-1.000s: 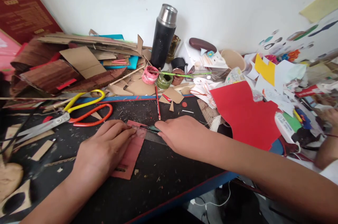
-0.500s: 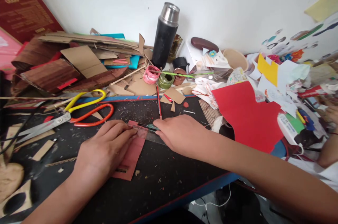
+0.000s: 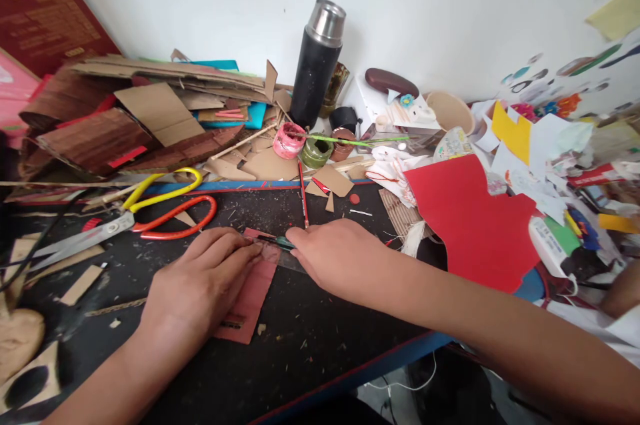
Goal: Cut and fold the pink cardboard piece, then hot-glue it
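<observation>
We seem to be at the cutting or scoring step: our right hand [image 3: 345, 255] is closed around a slim teal craft knife [image 3: 283, 243], its dark tip at the reddish card [image 3: 257, 291]. The card lies flat between the near and far edges of the black tabletop [image 3: 340, 345]. Our left hand [image 3: 193, 285], fingers together, presses down unclenched over the card and a clear strip [image 3: 290, 261], probably a ruler. The next move likely calls for firm left-hand pressure, fingertips clear of the blade, and an even pull along the strip.
</observation>
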{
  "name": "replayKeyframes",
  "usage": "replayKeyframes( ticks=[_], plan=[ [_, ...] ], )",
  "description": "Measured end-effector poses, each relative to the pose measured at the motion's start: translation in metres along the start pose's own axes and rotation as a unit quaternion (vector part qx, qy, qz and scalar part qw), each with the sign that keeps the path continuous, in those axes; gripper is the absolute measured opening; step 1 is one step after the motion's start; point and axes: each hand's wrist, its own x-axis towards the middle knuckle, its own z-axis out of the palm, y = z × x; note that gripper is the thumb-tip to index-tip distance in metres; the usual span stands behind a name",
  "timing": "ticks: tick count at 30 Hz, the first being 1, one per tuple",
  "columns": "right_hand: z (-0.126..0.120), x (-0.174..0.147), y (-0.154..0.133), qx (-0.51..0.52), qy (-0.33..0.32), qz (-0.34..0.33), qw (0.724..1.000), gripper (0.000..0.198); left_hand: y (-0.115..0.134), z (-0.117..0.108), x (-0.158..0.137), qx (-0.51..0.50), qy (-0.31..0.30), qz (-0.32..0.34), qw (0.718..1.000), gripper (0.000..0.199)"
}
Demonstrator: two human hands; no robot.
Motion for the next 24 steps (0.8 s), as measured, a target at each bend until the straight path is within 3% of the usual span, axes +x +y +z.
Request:
replayKeyframes(
  ticks=[12,19,24],
  plan=[
    [-0.005,0.004,-0.018,-0.043,0.022,-0.035,0.998,0.019,-0.003,-0.001,-0.001,-0.001,-0.001,0.009,1.000,0.033],
    [-0.015,0.001,-0.018,-0.050,-0.050,-0.016,0.997,0.020,-0.004,0.001,-0.002,-0.012,-0.008,0.001,1.000,0.035],
    [-0.013,-0.004,-0.016,-0.045,-0.030,-0.014,0.998,0.020,-0.006,0.002,-0.004,-0.001,-0.006,0.007,1.000,0.031]
  ],
)
